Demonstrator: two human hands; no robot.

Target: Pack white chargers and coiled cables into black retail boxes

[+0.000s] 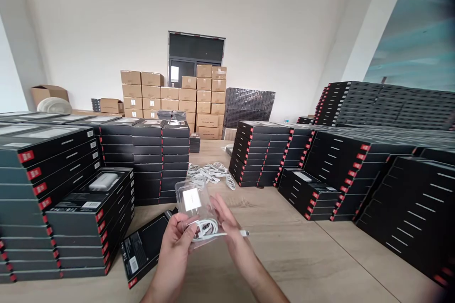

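Between my hands, above the table, is a clear plastic tray [204, 194]. A white charger plug [191, 199] sits in its upper part. In the lower part lies a coiled white cable [208, 226], one end of which sticks out past the tray's right side. My left hand [179, 239] grips the tray's left edge, its thumb pressed on the coil. My right hand [229, 222] is at the right side, thumb by the cable and fingers extended behind the tray's edge. A black box [147, 246] lies on the table to the left of my left hand.
More coiled white cables [213, 172] lie in a pile farther back on the wooden table [284, 255]. Stacks of black boxes stand on the left [71, 189] and right [341, 165]. Brown cartons [170, 99] are piled by the far wall.
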